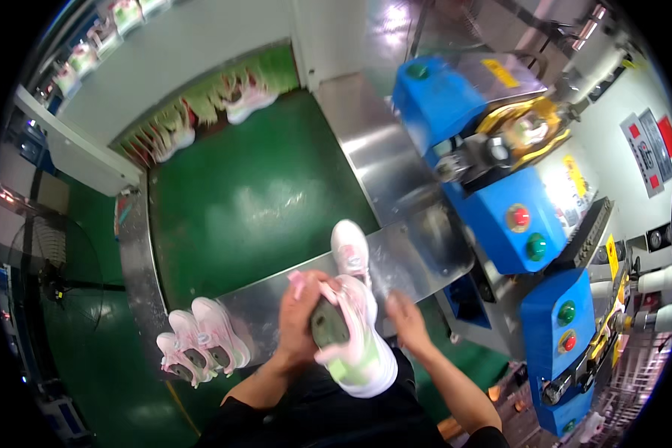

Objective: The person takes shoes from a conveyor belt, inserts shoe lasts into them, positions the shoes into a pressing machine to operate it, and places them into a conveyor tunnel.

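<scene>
While the pink-and-white shoe is held above the near edge of the metal tabletop, our left grip grasps it near its opening; our right grip, blurred, looks released just beside it. We judge this a handling step; the next move calls for a steady left hold. Beyond stands another shoe, with a row of shoes leftward.

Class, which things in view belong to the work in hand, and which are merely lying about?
Seemingly part: white-pink-green shoe, held by left hand; right hand, nearby; steel bench bearing other shoes.
Seemingly just about: fan; blue machines, untouched.
</scene>
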`<state>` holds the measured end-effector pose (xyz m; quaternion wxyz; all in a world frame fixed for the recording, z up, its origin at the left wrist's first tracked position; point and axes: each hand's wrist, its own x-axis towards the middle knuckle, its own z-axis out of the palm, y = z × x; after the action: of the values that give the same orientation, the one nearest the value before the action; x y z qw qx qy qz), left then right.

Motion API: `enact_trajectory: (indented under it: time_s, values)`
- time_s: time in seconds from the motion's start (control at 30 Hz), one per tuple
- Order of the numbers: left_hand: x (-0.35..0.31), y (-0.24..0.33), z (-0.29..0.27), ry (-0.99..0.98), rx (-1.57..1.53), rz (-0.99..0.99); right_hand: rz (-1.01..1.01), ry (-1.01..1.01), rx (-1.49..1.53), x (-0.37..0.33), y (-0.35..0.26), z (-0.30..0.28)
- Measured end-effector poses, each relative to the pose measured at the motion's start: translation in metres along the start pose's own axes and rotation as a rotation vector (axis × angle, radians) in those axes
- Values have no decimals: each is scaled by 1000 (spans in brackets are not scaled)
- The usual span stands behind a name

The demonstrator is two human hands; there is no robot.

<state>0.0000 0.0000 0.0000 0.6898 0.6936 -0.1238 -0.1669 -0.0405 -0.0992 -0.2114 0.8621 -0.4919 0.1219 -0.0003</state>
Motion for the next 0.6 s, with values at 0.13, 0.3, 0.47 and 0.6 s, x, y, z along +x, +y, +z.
enact_trajectory:
  time_s: [0.13, 0.3, 0.47, 0.6]
  values:
    - [-91, -16, 63, 167, -396, -485, 439, 600, -899, -204, -19, -78]
    - [6, -166, 73, -115, -726, -524, 290, 979, -1244, -98, 11, -202]
    - [33, -193, 93, -343, -543, -465, 512, 906, -567, -142, -30, -197]
    - [62, -186, 150, -601, -291, -183, 82, 1039, -268, -227, -65, -154]
